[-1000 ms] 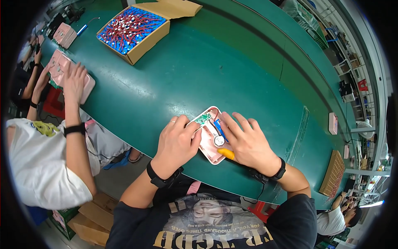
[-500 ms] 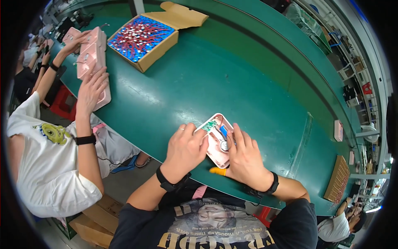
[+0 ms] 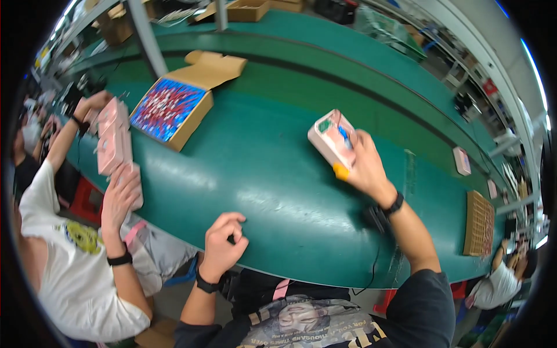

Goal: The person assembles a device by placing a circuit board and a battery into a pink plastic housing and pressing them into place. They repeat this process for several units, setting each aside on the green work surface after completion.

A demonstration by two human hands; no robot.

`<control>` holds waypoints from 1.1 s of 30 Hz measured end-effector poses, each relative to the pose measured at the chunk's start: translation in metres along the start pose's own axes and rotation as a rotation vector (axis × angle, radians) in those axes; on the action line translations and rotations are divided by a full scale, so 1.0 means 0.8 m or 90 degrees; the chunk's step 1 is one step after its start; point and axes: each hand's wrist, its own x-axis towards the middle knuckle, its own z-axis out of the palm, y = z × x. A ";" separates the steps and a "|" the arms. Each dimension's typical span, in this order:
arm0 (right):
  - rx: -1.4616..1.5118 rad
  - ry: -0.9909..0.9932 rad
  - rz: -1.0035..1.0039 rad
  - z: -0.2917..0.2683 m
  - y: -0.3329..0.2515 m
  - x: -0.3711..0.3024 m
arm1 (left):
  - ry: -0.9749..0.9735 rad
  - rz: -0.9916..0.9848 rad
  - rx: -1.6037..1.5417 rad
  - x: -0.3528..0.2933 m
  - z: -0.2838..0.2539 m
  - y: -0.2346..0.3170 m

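Note:
My right hand (image 3: pixel 372 165) grips a pale pink plastic casing (image 3: pixel 324 145) by its right side, holding it tilted above the green bench. The casing's open side shows a green circuit board (image 3: pixel 326 126) at one end and a blue part (image 3: pixel 343 134) beside my fingers. A yellow cover (image 3: pixel 340 171) sits on my right thumb. Nearer the bench's front edge, my left hand (image 3: pixel 226 245) is loosely curled, with nothing visible in it. My right fingers hide part of the casing's inside.
A cardboard box (image 3: pixel 194 119) of blue parts with red wires stands at the left. Beside it a co-worker's hands rest on a row of pink casings (image 3: pixel 110 148). At the right are a partitioned tray (image 3: pixel 477 226) and another pink casing (image 3: pixel 462 161). A black cable (image 3: pixel 374 267) hangs near my right wrist.
My left hand has let go of the casing and drawn back to the left. My right hand has carried the casing forward and to the right. The head view has shifted.

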 end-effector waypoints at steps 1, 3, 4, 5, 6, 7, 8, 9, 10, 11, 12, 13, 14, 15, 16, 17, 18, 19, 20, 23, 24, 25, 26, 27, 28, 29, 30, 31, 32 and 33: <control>-0.019 0.023 0.038 0.005 0.035 0.017 | -0.035 0.020 0.032 -0.006 0.001 -0.008; -0.079 0.040 0.127 0.008 0.090 0.052 | -0.069 0.059 0.068 -0.001 0.001 -0.016; -0.087 0.053 0.133 0.004 0.123 0.062 | -0.090 0.065 0.069 0.001 0.003 -0.014; -0.130 0.040 0.210 0.006 0.163 0.066 | -0.110 0.068 0.073 0.004 0.003 -0.011; -0.172 0.028 0.287 0.003 0.188 0.070 | -0.130 0.073 0.078 0.006 0.002 -0.010; -0.174 0.040 0.292 0.002 0.211 0.071 | -0.133 0.086 0.079 0.007 0.001 -0.010; -0.196 0.046 0.354 0.004 0.228 0.073 | -0.150 0.086 0.097 0.007 -0.001 -0.012; -0.219 0.056 0.416 0.003 0.240 0.076 | -0.165 0.091 0.115 0.008 -0.003 -0.014; -0.241 0.065 0.479 0.002 0.252 0.077 | -0.181 0.096 0.132 0.010 -0.004 -0.015; -0.242 0.073 0.488 0.001 0.262 0.075 | -0.187 0.105 0.132 0.010 -0.003 -0.014; -0.241 0.083 0.506 -0.001 0.273 0.070 | -0.198 0.085 0.134 0.011 -0.002 -0.013; -0.238 0.091 0.524 -0.004 0.276 0.068 | -0.209 0.062 0.139 0.013 -0.002 -0.008; -0.237 0.099 0.543 -0.012 0.281 0.062 | -0.221 0.041 0.142 0.016 0.000 -0.002; -0.243 0.108 0.556 -0.018 0.284 0.050 | -0.232 0.054 0.137 0.019 0.004 0.004; -0.337 0.199 0.480 -0.018 0.272 0.042 | -0.240 0.032 0.150 0.023 0.007 0.019; -0.438 0.289 0.402 -0.025 0.261 0.033 | -0.249 0.015 0.158 0.030 0.015 0.033; -0.310 0.294 0.294 -0.039 0.236 0.033 | -0.258 -0.002 0.169 0.038 0.020 0.041; -0.186 0.296 0.185 -0.049 0.208 0.033 | -0.269 0.015 0.165 0.039 0.018 0.041; -0.134 0.268 0.152 -0.041 0.166 0.035 | -0.287 0.012 0.169 0.037 0.011 0.037; 0.214 0.075 -0.055 -0.009 0.097 0.010 | -0.359 0.086 0.129 0.064 0.011 0.058; 0.376 -0.020 0.008 -0.001 0.078 -0.002 | -0.379 0.143 0.100 0.075 0.011 0.068; 0.540 -0.118 0.061 0.001 0.062 -0.006 | -0.389 0.198 0.072 0.085 0.014 0.077; 0.538 -0.112 0.067 0.011 0.055 -0.011 | -0.396 0.203 0.070 0.095 0.022 0.085; 0.594 -0.129 0.053 0.021 0.050 -0.013 | -0.428 0.197 0.053 0.105 0.032 0.094; 0.651 -0.148 0.037 0.028 0.049 -0.015 | -0.458 0.189 0.037 0.115 0.040 0.103; 0.652 -0.148 0.037 0.030 0.052 -0.019 | -0.486 0.179 0.022 0.121 0.047 0.110; 0.683 -0.183 0.075 0.029 0.056 -0.019 | -0.482 0.184 0.026 0.129 0.052 0.110; 0.713 -0.218 0.113 0.027 0.061 -0.019 | -0.520 0.204 -0.002 0.137 0.059 0.104; 0.741 -0.255 0.152 0.026 0.066 -0.017 | -0.557 0.223 -0.029 0.146 0.068 0.097; 0.739 -0.254 0.144 0.026 0.071 -0.015 | -0.595 0.241 -0.057 0.154 0.076 0.090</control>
